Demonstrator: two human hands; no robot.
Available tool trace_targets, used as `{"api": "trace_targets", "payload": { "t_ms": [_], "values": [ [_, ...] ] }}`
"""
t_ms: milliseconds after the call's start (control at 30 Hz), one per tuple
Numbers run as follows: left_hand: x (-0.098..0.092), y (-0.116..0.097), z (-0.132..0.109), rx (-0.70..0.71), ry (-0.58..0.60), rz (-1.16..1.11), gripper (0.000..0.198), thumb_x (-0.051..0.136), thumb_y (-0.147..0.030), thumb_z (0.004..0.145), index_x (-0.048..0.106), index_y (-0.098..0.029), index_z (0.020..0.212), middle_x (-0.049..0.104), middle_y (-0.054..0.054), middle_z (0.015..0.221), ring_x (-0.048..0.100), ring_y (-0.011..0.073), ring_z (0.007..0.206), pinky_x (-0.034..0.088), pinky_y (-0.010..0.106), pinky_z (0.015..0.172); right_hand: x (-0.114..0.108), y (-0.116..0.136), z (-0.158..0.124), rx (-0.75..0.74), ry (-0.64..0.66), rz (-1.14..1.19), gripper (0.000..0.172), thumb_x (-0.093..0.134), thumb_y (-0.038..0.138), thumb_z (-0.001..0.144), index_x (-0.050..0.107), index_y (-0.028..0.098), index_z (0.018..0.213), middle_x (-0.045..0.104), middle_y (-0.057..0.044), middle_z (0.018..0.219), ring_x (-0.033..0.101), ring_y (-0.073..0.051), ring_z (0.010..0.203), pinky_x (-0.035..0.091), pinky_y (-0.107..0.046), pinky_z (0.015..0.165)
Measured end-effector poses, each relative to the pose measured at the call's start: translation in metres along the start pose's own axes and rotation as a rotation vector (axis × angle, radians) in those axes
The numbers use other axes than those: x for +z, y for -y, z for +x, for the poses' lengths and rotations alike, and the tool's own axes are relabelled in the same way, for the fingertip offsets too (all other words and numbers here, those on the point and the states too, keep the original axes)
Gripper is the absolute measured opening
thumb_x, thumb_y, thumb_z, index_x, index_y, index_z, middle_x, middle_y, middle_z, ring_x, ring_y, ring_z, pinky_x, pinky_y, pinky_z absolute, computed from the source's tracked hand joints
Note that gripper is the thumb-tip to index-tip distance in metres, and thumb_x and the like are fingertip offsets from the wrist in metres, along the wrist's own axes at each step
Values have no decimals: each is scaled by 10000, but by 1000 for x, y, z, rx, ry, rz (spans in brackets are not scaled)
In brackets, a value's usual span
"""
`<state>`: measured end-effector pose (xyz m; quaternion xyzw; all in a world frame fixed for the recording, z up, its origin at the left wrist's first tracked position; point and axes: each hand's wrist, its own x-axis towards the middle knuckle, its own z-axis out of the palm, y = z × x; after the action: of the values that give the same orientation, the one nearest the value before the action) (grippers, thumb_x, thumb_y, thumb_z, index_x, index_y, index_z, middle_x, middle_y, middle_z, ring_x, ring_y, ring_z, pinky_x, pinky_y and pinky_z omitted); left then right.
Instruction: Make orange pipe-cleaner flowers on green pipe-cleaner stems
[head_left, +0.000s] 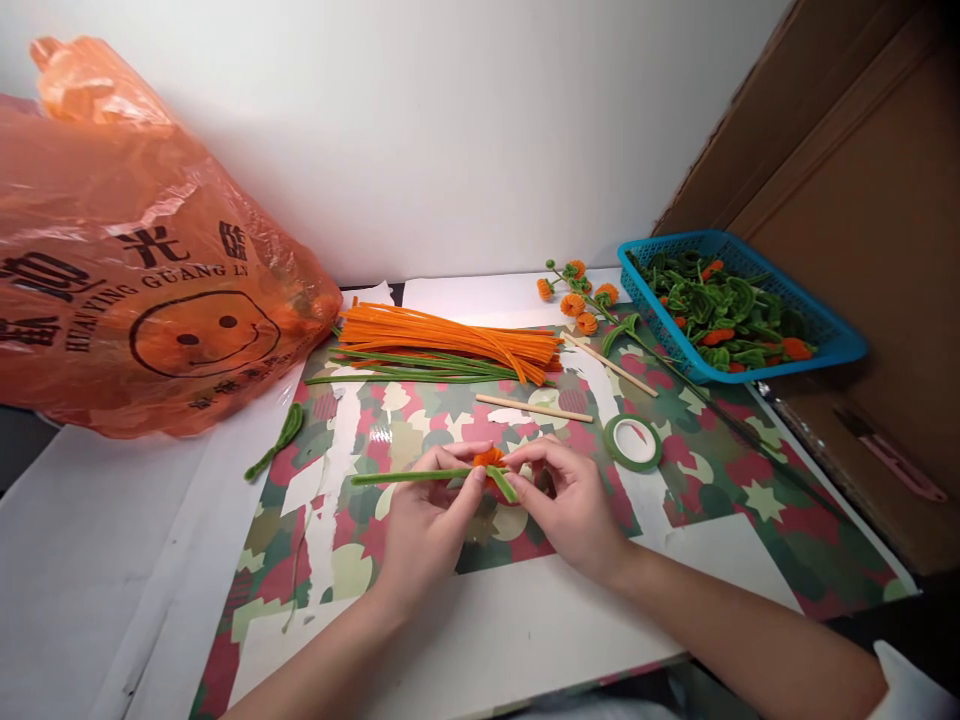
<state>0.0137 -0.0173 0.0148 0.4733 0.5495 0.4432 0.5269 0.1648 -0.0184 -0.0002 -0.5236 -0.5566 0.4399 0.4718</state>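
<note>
— Both hands pinch tight: left hand point(431, 515) on the green pipe cleaner point(401, 476), right hand point(571, 500) on its orange tuft point(489, 458).
— Where?
— Above the patterned mat point(697, 470), near the tape roll point(633, 442).

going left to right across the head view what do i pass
orange plastic bag → loose green pipe cleaner → left hand → pipe-cleaner flower pinched by both hands → right hand → blue basket → pink-handled tool

Orange plastic bag point(150, 270): black print "HUAYING GUANG L…", cut by fold; large Chinese characters, "光" readable; smiley face drawing.
</note>
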Motion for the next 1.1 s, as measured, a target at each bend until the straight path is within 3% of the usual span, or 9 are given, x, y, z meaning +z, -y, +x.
{"api": "trace_targets", "payload": {
  "t_ms": [133, 333, 400, 533, 633, 733, 833, 933, 1100],
  "values": [
    [0, 7, -4, 47, -16, 26, 236, 627, -325, 836, 525, -176, 685, 668, 68, 1120, 641, 111, 592, 539, 243, 507, 1, 4, 3, 173, 30, 185, 99, 684, 262, 726, 648, 195, 789, 607, -10, 736, 472, -111, 596, 423, -247, 541],
    [-1, 16, -5, 256, -26, 96, 161, 591, -225, 857, 527, -202, 711, 676, 86, 1105, 668, 222, 962, 571, 301, 692, 0, 11, 6, 476, 74, 542, 259, 797, 297, 592, 598, 182, 709, 554, 27, 665, 487, -96, 609, 429, -229, 573],
    [-1, 15, -5, 369, -35, 158, 164, 601, -177, 834, 523, -209, 694, 701, 85, 1045, 662, 241, 1002, 565, 342, 756, -1, 13, 7, 613, 117, 688, 293, 813, 280, 575, 565, 177, 692, 545, 36, 647, 488, -87, 602, 416, -220, 579],
    [0, 7, -7, 570, -67, 259, 203, 622, -104, 771, 536, -223, 630, 739, 67, 965, 702, 221, 881, 569, 338, 718, -5, 14, 8, 856, 277, 935, 340, 810, 208, 575, 482, 173, 659, 424, 73, 574, 375, -53, 529, 347, -191, 528],
    [2, 2, -8, 578, -108, 260, 221, 639, -110, 753, 531, -226, 599, 748, 62, 943, 706, 204, 812, 566, 329, 698, -6, 13, 8, 871, 351, 947, 350, 800, 229, 596, 467, 176, 689, 437, 64, 612, 391, -56, 541, 346, -198, 537],
    [2, 1, -5, 373, -109, 175, 207, 642, -197, 790, 522, -212, 622, 732, 76, 980, 699, 223, 880, 567, 327, 699, -8, 12, 7, 586, 240, 654, 271, 756, 269, 658, 518, 189, 762, 525, 31, 694, 468, -93, 595, 389, -233, 568],
    [0, 3, 1, 75, -71, 60, 236, 657, -302, 800, 516, -191, 647, 697, 90, 1078, 685, 238, 928, 573, 317, 687, -10, 12, 6, 40, 18, 97, 141, 704, 198, 706, 582, 212, 775, 596, -4, 766, 530, -150, 699, 422, -274, 608],
    [-3, 3, 7, -78, -26, -32, 276, 713, -341, 749, 529, -170, 633, 693, 93, 1066, 673, 238, 938, 573, 309, 722, -12, 11, 6, -422, -48, -346, 90, 650, 135, 764, 648, 224, 774, 627, -29, 793, 542, -188, 797, 431, -327, 705],
    [-2, 0, 8, -149, 20, -124, 257, 743, -325, 707, 554, -163, 643, 705, 73, 990, 666, 210, 918, 570, 272, 732, -12, 5, 7, -683, -43, -692, 142, 567, 157, 867, 693, 223, 862, 636, -37, 769, 477, -181, 750, 351, -338, 678]
  ]
}}
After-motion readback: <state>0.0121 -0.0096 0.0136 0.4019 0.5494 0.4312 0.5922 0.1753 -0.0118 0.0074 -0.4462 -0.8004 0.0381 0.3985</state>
